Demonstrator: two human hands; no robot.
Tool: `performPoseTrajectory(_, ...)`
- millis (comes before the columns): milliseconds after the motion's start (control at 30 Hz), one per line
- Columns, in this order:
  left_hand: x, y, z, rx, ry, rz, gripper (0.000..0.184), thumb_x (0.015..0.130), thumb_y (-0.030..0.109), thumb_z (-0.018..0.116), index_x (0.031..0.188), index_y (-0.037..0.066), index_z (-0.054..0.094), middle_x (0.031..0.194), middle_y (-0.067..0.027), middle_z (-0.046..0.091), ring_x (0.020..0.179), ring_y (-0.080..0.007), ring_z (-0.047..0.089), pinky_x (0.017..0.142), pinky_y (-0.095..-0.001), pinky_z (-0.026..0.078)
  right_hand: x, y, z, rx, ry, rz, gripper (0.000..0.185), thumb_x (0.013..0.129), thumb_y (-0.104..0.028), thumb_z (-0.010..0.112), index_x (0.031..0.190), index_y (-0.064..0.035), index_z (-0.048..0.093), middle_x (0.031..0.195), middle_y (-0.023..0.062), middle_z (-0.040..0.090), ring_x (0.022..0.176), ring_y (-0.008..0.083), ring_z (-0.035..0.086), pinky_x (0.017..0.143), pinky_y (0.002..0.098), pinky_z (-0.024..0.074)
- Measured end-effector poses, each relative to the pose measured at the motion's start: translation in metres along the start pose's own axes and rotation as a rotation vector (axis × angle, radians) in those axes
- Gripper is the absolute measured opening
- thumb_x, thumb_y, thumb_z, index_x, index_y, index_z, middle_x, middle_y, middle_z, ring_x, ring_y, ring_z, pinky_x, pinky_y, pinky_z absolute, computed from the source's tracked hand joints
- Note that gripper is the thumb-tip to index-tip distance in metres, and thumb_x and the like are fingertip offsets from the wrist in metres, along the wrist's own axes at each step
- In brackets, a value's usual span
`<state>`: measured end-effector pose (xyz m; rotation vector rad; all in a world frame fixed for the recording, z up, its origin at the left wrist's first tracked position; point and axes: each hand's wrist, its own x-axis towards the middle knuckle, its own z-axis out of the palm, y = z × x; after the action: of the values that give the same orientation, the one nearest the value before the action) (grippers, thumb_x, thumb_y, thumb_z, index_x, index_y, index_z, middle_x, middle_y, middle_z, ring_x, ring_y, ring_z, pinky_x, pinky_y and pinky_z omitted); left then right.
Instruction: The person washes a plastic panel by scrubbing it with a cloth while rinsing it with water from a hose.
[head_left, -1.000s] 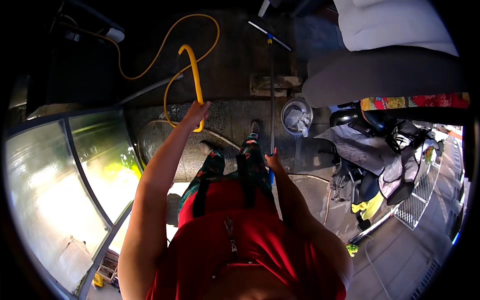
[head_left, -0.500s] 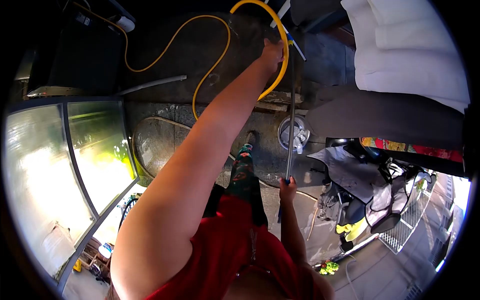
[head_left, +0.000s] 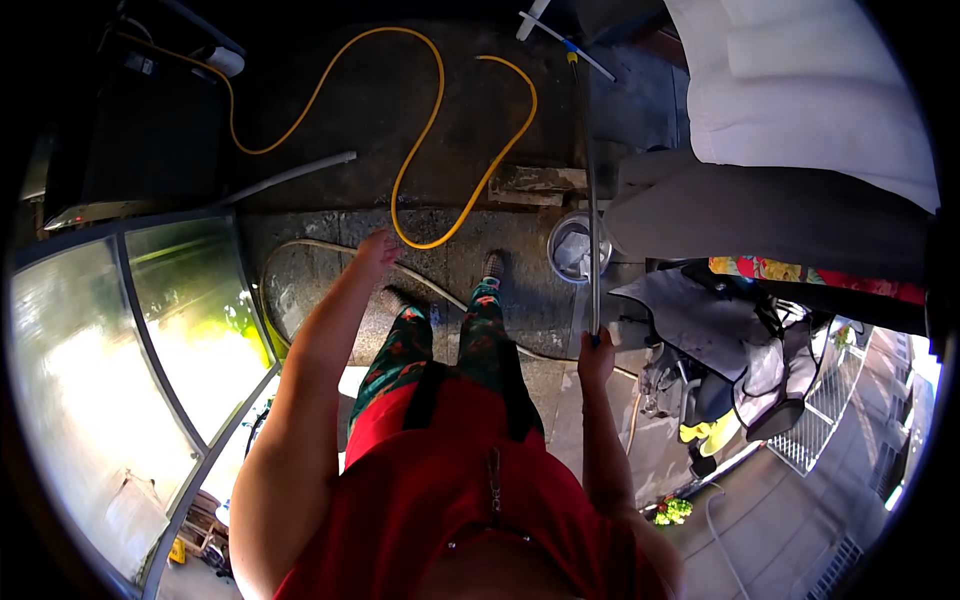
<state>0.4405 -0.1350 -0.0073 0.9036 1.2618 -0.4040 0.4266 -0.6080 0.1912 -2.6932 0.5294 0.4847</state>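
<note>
My right hand (head_left: 597,357) is closed around the metal pole of a long-handled floor squeegee (head_left: 594,250). Its thin white crossbar, with a blue and yellow joint, rests far ahead on the dark floor. My left hand (head_left: 377,252) hangs in front of my left foot, holding nothing, its fingers loosely apart. Just to the right of that hand, in the picture, a bend of the yellow hose (head_left: 430,244) lies on the wet floor. The hose winds away toward the upper left, and its free end lies farther ahead.
A metal basin (head_left: 553,262) with pale contents stands beside the pole. Wooden boards (head_left: 538,184) lie ahead of it. At right are a cloth-covered seat (head_left: 770,215) and a parked motorbike (head_left: 715,390). A framed glass panel (head_left: 185,310) stands at left; a beige hose (head_left: 330,243) crosses the floor.
My left hand has let go of the yellow hose and drawn back toward my body. The hose now lies on the floor. My right hand still holds the squeegee pole; both feet now show.
</note>
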Motion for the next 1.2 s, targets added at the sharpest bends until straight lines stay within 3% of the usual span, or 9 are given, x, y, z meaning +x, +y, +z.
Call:
performPoseTrajectory(133, -0.006, -0.046, -0.108, 0.037, 0.175, 0.009, 0.028, 0.086, 0.011, 0.058, 0.113, 0.011, 0.060, 0.087, -0.0053, 0.065, 0.073, -0.0189, 0.065, 0.059, -0.0309, 0.048, 0.018, 0.019, 0.027, -0.018, 0.032, -0.009, 0.047, 0.084, -0.032, 0.069, 0.120, -0.0032, 0.060, 0.102, 0.0206, 0.067, 0.094, 0.0368, 0.065, 0.080, 0.0432, 0.0502)
performPoseTrajectory(300, -0.036, -0.063, -0.187, -0.024, 0.218, 0.134, 0.032, 0.080, 0.001, 0.059, 0.111, 0.010, 0.060, 0.082, -0.0078, 0.067, 0.067, -0.0175, 0.064, 0.054, -0.0262, 0.046, 0.034, -0.029, 0.027, -0.008, 0.002, 0.056, 0.049, 0.081, -0.031, 0.073, 0.120, -0.0035, 0.062, 0.106, 0.0205, 0.068, 0.099, 0.0351, 0.066, 0.083, 0.0412, 0.0500)
performPoseTrajectory(633, -0.075, -0.072, -0.273, 0.006, 0.104, 0.158, 0.029, 0.092, 0.028, 0.061, 0.115, 0.011, 0.060, 0.085, -0.0071, 0.069, 0.070, -0.0164, 0.065, 0.063, -0.0280, 0.048, 0.073, -0.049, 0.060, -0.216, 0.089, 0.117, 0.045, 0.085, -0.037, 0.066, 0.124, -0.0160, 0.059, 0.112, 0.0146, 0.067, 0.104, 0.0352, 0.064, 0.085, 0.0457, 0.0515)
performPoseTrajectory(767, -0.094, -0.087, -0.305, 0.054, 0.148, 0.125, 0.034, 0.093, 0.033, 0.060, 0.118, 0.011, 0.059, 0.086, -0.0068, 0.069, 0.074, -0.0176, 0.066, 0.067, -0.0308, 0.048, 0.103, -0.030, 0.064, -0.427, -0.024, 0.061, 0.060, 0.083, -0.037, 0.068, 0.133, -0.0084, 0.051, 0.123, 0.0192, 0.061, 0.110, 0.0356, 0.061, 0.093, 0.0423, 0.0498)
performPoseTrajectory(900, -0.108, -0.104, -0.340, 0.060, 0.154, 0.112, 0.037, 0.093, 0.035, 0.060, 0.121, 0.011, 0.058, 0.087, -0.0073, 0.069, 0.075, -0.0185, 0.066, 0.068, -0.0309, 0.047, 0.115, 0.020, 0.075, -0.598, -0.196, 0.235, 0.041, 0.091, -0.027, 0.051, 0.129, -0.0100, 0.054, 0.132, 0.0140, 0.056, 0.120, 0.0322, 0.056, 0.097, 0.0416, 0.0485)
performPoseTrajectory(1033, -0.117, -0.124, -0.368, 0.056, 0.207, 0.114, 0.038, 0.093, 0.036, 0.060, 0.121, 0.010, 0.056, 0.087, -0.0080, 0.069, 0.073, -0.0189, 0.066, 0.065, -0.0311, 0.048, 0.082, 0.052, 0.083, -0.627, -0.231, 0.233, 0.033, 0.092, -0.025, 0.046, 0.112, -0.0057, 0.064, 0.118, 0.0189, 0.064, 0.108, 0.0337, 0.063, 0.089, 0.0415, 0.0520)
performPoseTrajectory(1100, -0.122, -0.128, -0.375, 0.036, 0.226, 0.100, 0.037, 0.093, 0.035, 0.060, 0.120, 0.011, 0.056, 0.085, -0.0080, 0.069, 0.072, -0.0190, 0.066, 0.064, -0.0312, 0.048, 0.098, 0.104, 0.110, -0.523, -0.174, 0.123, 0.028, 0.072, -0.016, 0.064, 0.094, 0.0005, 0.067, 0.092, 0.0192, 0.070, 0.092, 0.0337, 0.069, 0.079, 0.0411, 0.0548)
performPoseTrajectory(1133, -0.122, -0.131, -0.379, 0.050, 0.232, 0.093, 0.037, 0.093, 0.036, 0.059, 0.121, 0.011, 0.056, 0.086, -0.0082, 0.069, 0.073, -0.0196, 0.067, 0.065, -0.0318, 0.049, 0.053, 0.061, 0.095, -0.379, -0.141, 0.172, 0.030, 0.080, -0.026, 0.061, 0.096, -0.0020, 0.069, 0.098, 0.0227, 0.068, 0.091, 0.0380, 0.067, 0.075, 0.0443, 0.0524)
performPoseTrajectory(1200, -0.120, -0.129, -0.381, 0.069, 0.245, 0.094, 0.035, 0.094, 0.034, 0.058, 0.121, 0.012, 0.056, 0.087, -0.0084, 0.070, 0.074, -0.0203, 0.068, 0.065, -0.0327, 0.050, 0.060, 0.068, 0.115, -0.452, -0.263, 0.052, 0.028, 0.076, -0.024, 0.063, 0.092, -0.0020, 0.069, 0.095, 0.0229, 0.069, 0.092, 0.0389, 0.067, 0.076, 0.0458, 0.0523)
